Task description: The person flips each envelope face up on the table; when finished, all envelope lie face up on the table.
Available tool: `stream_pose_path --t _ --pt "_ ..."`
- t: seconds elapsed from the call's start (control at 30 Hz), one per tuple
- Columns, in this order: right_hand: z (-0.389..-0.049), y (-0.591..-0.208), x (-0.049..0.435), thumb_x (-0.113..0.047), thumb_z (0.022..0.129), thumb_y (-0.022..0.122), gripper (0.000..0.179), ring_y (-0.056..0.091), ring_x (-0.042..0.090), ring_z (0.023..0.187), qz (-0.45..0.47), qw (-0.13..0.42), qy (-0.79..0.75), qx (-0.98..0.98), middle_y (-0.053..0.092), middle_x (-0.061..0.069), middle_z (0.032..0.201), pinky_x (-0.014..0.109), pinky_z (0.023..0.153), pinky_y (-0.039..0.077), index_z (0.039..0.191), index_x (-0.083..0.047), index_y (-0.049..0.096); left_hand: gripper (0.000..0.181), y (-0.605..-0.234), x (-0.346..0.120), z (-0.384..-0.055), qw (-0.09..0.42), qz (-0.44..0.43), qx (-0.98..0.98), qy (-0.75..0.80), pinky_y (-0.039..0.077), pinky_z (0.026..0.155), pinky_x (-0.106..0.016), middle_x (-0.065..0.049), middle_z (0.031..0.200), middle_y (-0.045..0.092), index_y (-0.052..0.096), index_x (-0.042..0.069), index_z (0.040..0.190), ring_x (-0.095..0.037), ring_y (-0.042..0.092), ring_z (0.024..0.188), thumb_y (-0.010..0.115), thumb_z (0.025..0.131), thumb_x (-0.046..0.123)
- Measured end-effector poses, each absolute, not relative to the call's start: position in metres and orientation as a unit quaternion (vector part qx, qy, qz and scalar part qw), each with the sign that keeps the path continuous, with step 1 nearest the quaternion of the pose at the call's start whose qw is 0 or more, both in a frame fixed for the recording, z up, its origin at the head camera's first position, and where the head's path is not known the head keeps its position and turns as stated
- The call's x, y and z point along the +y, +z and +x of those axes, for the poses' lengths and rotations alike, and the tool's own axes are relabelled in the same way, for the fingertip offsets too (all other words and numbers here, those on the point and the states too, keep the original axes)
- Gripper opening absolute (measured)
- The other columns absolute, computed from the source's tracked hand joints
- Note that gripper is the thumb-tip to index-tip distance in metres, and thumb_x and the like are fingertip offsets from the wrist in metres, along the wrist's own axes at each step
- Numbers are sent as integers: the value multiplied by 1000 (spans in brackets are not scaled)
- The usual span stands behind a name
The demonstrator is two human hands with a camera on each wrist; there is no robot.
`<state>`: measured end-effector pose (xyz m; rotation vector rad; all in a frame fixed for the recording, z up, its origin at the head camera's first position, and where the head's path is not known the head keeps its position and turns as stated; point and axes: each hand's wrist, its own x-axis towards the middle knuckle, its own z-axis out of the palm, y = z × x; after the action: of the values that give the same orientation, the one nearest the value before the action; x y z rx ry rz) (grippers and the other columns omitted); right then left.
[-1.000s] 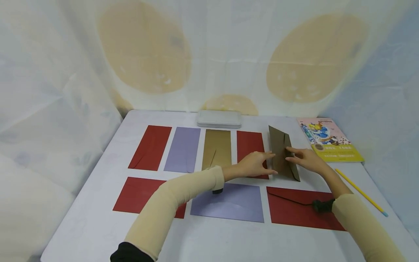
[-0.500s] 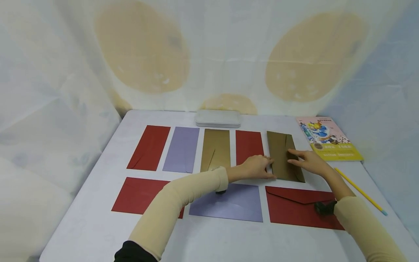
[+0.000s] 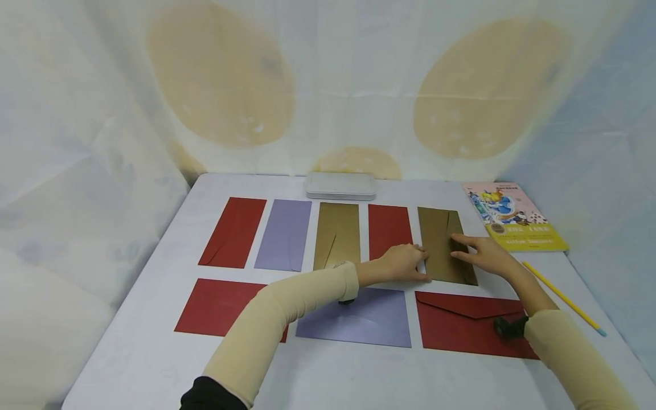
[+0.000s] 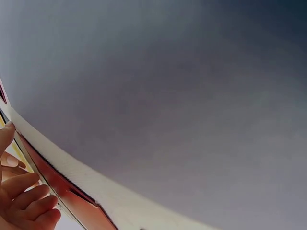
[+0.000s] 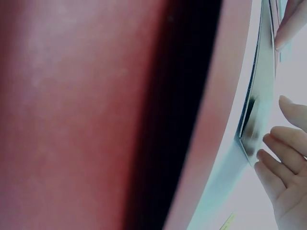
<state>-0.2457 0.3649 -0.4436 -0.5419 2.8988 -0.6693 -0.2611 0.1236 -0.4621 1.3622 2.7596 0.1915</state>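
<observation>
A brownish-gold envelope (image 3: 439, 242) lies flat at the right end of the back row, flap seam showing. My left hand (image 3: 400, 263) rests at its left edge, overlapping the lower part of a red envelope (image 3: 390, 228). From the right, my right hand (image 3: 487, 254) reaches over the gold envelope's right edge with thumb and fingers spread apart. In the left wrist view, the left hand's fingers (image 4: 38, 203) are loosely bent and grip nothing. The right wrist view has the right hand (image 5: 290, 175) beside the gold envelope (image 5: 256, 110), holding nothing; whether it touches the paper is unclear.
Further left in the back row are gold (image 3: 339, 230), lavender (image 3: 283, 234) and red (image 3: 233, 232) envelopes. Wider ones lie in front: red (image 3: 220, 307), lavender (image 3: 359, 322), red (image 3: 468, 324). A pale flat case (image 3: 340, 186), a book (image 3: 515, 216) and a yellow pencil (image 3: 564, 299) lie around them.
The gold envelope, tilted up between both hands one second ago, came down flat on the table. The hands shifted only slightly right and have stayed nearly still since half a second ago.
</observation>
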Motion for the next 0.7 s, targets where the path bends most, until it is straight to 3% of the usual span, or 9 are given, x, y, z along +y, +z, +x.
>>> stream_pose_path --t 0.27,0.43,0.7 --pt "-246 -445 362 -23 92 68 58 48 51 118 -197 43 -203 958 48 32 133 61 92 41 135 11 48 63 -463 120 -264 44 452 887 79 51 78 -20 1 137 55 58 14 135 -9 55 119 65 87 54" --pt "-244 -442 361 -28 92 67 65 45 54 120 -181 52 -221 957 45 34 135 64 92 39 140 7 42 68 -457 107 -270 60 465 873 136 44 92 -18 0 143 49 50 13 142 -9 44 130 67 87 49" --pt "-232 -436 352 -31 90 70 69 47 53 118 -171 30 -268 948 45 33 136 63 91 40 143 4 42 73 -445 76 -272 51 485 850 197 34 102 -17 -5 143 49 44 9 145 -10 44 130 68 88 46"
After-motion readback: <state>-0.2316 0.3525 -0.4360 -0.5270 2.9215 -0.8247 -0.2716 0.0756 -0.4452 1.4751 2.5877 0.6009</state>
